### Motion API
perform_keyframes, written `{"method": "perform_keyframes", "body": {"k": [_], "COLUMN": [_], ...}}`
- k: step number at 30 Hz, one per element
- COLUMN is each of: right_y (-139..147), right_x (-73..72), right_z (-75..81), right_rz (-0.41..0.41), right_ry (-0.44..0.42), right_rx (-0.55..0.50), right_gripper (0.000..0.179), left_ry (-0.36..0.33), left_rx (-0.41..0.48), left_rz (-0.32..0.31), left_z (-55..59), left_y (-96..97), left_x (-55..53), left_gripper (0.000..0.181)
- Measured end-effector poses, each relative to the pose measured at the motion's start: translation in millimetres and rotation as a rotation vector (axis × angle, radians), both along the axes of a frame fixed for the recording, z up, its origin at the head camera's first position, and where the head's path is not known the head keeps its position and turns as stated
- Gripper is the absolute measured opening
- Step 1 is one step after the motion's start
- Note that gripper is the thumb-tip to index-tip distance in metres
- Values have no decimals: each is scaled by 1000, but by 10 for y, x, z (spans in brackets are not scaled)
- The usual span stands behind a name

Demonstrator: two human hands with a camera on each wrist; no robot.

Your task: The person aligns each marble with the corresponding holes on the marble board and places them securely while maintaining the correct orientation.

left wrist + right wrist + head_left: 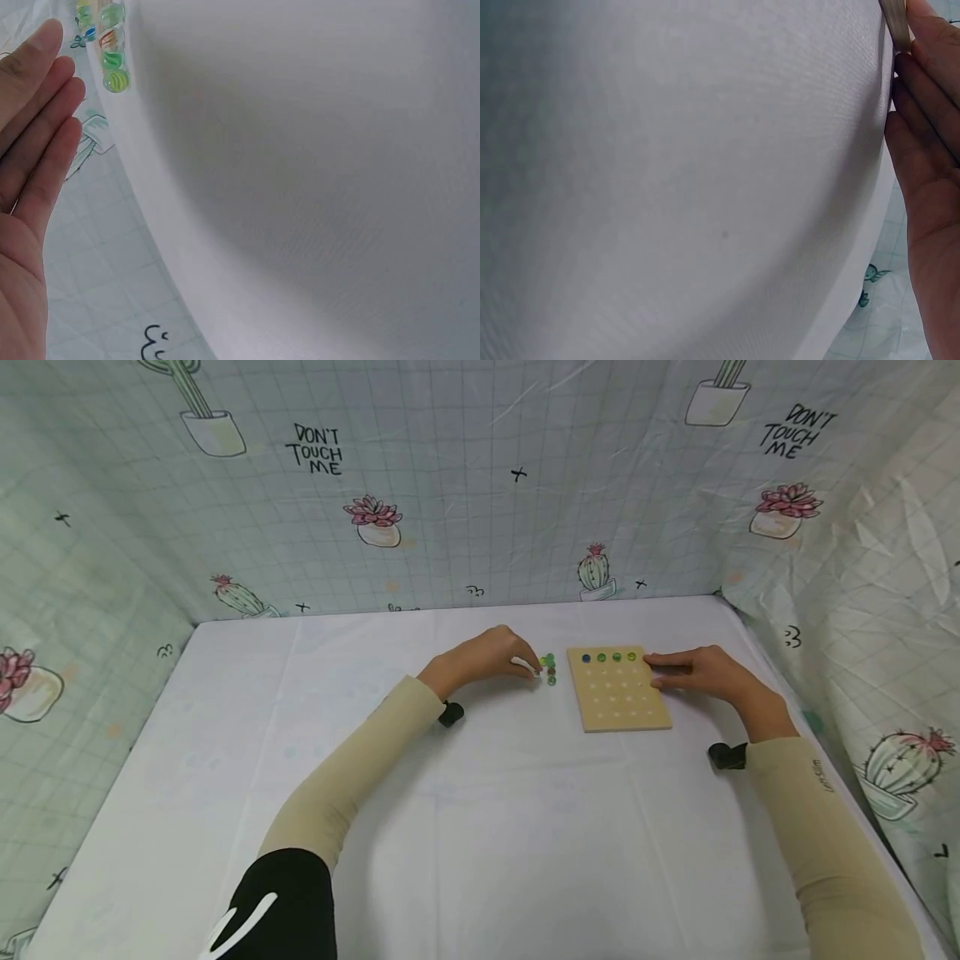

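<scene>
A square wooden board [621, 697] with rows of shallow hollows lies on the table. Along its far row sit a blue marble [586, 657] and several green ones. Left of the board is a small cluster of glass marbles [551, 670], mostly green; swirled marbles [115, 80] also show in the left wrist view. My left hand [491, 656] reaches to this cluster, fingertips right at its left side. My right hand [708, 672] rests against the board's right edge, fingers extended near the far corner. In the right wrist view the board's edge [897, 26] meets the fingertips.
A white cloth [480, 827] covers the table. Behind it hangs a printed curtain [450, 485] with cactus drawings, and similar cloth closes both sides. Black wrist pieces [451, 714] stick out below both wrists.
</scene>
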State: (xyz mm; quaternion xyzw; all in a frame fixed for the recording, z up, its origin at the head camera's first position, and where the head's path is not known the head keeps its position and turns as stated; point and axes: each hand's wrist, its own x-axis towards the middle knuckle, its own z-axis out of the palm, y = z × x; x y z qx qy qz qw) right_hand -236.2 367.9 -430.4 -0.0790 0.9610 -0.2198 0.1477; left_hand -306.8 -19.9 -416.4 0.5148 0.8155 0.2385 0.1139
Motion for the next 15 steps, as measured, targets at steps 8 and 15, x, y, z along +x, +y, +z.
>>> {"method": "perform_keyframes", "body": {"k": [8, 15], "right_y": [-14, -15], "right_x": [6, 19], "right_z": [-6, 9], "right_rz": [-2, 6], "right_ry": [5, 27], "right_rx": [-12, -4], "right_gripper": [64, 62], "left_ry": [29, 45], "left_rx": [31, 43], "left_rz": [1, 10], "left_z": [37, 59], "left_y": [-33, -67], "left_x": [35, 78], "left_gripper": [23, 24]}}
